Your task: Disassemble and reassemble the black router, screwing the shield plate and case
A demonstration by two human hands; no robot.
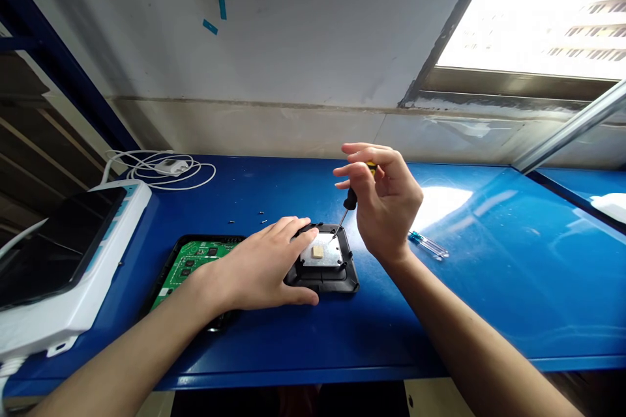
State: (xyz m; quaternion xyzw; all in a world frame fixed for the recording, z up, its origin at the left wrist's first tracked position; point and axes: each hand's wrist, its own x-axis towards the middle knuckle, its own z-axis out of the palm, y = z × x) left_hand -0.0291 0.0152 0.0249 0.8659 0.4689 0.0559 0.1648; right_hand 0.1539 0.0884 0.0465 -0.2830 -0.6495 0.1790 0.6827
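A black plastic cover (349, 279) lies on the blue table with a silver metal plate (330, 250) inside it. On the plate sits a small beige square pad (317, 252). My left hand (261, 267) spans the cover's left side, fingers at its far edge and thumb by its near edge, holding it. My right hand (388, 195) is closed round a screwdriver (350, 199) with a black and yellow handle. The screwdriver is tilted, its tip at the plate's far right corner; whether a screw is under it I cannot tell. Left of the cover, partly behind my left arm, a green circuit board (200, 254) lies in a black housing.
Several small screws (261, 213) lie beyond my left hand. A clear-handled blue screwdriver (429, 245) lies right of my right wrist. At the left stands a white device with a dark screen (63, 241); behind it is a coiled white cable (195, 186). A wall borders the table's back.
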